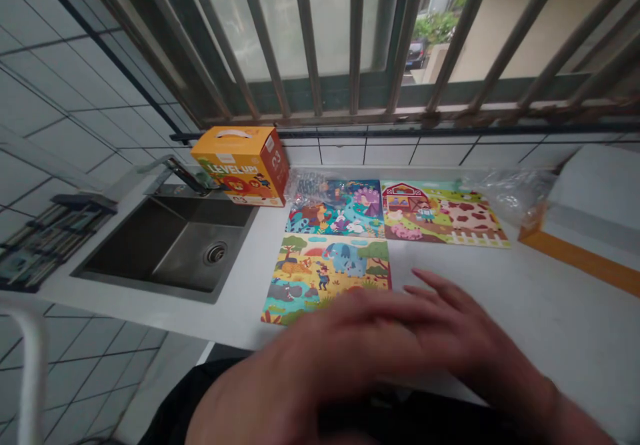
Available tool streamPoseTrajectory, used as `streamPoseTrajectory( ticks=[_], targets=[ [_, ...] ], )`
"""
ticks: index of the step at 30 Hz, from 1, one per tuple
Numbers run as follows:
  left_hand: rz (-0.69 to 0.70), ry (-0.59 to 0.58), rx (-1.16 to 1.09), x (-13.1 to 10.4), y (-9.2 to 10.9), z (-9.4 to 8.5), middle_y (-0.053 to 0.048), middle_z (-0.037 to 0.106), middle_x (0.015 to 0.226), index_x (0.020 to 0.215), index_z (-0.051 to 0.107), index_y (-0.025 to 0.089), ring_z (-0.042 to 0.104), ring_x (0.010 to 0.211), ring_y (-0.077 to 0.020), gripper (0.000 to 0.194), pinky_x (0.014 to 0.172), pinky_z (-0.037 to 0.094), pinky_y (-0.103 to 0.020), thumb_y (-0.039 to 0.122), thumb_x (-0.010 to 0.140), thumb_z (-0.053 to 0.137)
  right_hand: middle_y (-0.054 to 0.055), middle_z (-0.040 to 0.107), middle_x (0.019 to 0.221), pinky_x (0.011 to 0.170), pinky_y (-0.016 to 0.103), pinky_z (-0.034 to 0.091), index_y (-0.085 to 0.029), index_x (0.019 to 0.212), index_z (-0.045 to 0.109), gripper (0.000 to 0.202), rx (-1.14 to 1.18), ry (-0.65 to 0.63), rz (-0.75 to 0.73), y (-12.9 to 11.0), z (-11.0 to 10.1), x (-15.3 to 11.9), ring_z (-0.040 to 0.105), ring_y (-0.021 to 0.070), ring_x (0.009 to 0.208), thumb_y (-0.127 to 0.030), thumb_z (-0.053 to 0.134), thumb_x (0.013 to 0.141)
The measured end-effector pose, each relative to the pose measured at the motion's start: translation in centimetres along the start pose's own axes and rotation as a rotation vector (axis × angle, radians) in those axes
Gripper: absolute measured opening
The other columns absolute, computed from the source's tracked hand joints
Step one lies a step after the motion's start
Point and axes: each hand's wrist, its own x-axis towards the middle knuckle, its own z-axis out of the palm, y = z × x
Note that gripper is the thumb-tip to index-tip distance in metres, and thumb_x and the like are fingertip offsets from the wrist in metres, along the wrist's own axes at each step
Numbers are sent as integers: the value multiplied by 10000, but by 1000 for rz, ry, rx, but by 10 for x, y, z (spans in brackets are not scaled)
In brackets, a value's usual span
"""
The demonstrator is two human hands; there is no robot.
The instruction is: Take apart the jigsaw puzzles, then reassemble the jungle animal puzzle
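Observation:
Blurred by motion, my left hand (345, 345) reaches across the lower middle of the head view, its fingers stretched to the right. It overlaps my right hand (470, 325), whose fingers point left and are partly spread. Nothing shows held in either; the space beneath the palms is hidden. Just beyond them lies a safari picture board (325, 271), its lower right part covered by my left hand. Behind it on the white counter (505, 291) are a night-animals picture (350, 211) and, to the right, a farm picture (440, 211).
An orange box (240, 165) stands at the back left beside the metal sink (175, 245) and tap (185, 175). Clear plastic wrap (310, 188) touches the night picture; more wrap (515, 195) lies by a white, orange-edged object (590, 225) on the right. Window bars are behind.

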Motion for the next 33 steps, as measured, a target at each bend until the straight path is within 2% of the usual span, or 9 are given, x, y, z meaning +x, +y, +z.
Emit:
streamPoseTrajectory(
  ticks=[3,6,9,12,16,19,23,27,33],
  targets=[
    [-157,108,329,119,-5,-1,-138,576,1650,1676,478,262,504,1544,-398,693,1269,436,-615,550,1047,508,195,661,1543,1108,571,629,-237,1521,613,494,-21,-40,98,-7,40,7,700,382,1353,-384,623,1049],
    [-534,197,661,172,-38,3,-314,652,1464,1555,535,13,602,1391,-454,655,1162,481,-607,414,1041,477,181,738,1425,1125,570,619,-223,1488,628,478,66,-10,243,-10,62,-5,721,370,1319,-411,606,1049],
    [-687,-53,615,166,-77,9,-270,741,1262,1402,644,41,698,1220,-410,577,1065,524,-513,449,1076,400,164,735,1433,1163,572,589,-229,1496,621,499,173,-8,331,-11,64,-8,701,362,1349,-432,591,1041],
    [-678,-63,597,154,-94,17,-244,734,1235,1374,657,74,720,1155,-385,574,1025,529,-473,459,1096,335,158,704,1486,1208,568,546,-222,1498,613,521,264,-31,406,-15,58,1,672,351,1390,-438,591,1025],
    [-663,-1,637,162,-89,29,-251,724,1183,1321,670,69,703,1159,-403,570,1009,518,-477,472,1086,343,149,722,1440,1146,532,590,-224,1477,602,513,408,-59,528,-20,51,14,705,328,1338,-439,599,1011],
    [-640,47,503,170,-87,37,-214,739,1144,1309,661,103,713,1100,-375,546,934,527,-436,521,1064,409,134,734,1419,999,476,666,-245,1453,580,495,585,-47,618,-14,51,12,736,307,1290,-465,604,1010],
    [-574,79,272,174,-87,47,-152,764,1021,1217,703,142,721,980,-337,515,836,521,-395,572,1011,509,148,741,1406,900,470,689,-251,1394,582,532,740,88,753,14,50,3,770,312,1207,-541,677,959],
    [-612,106,-49,182,-81,56,-101,793,951,1163,751,178,734,857,-305,496,731,521,-364,599,936,619,142,808,1191,722,406,668,-229,1340,614,558,850,204,905,50,42,3,800,307,1019,-534,741,890],
    [-593,136,-295,205,-66,65,-100,827,987,1063,728,181,773,893,-315,456,730,579,-361,587,854,748,38,749,802,579,323,530,-218,1192,720,474,840,42,913,73,23,35,673,208,661,-525,775,835]
  ],
)
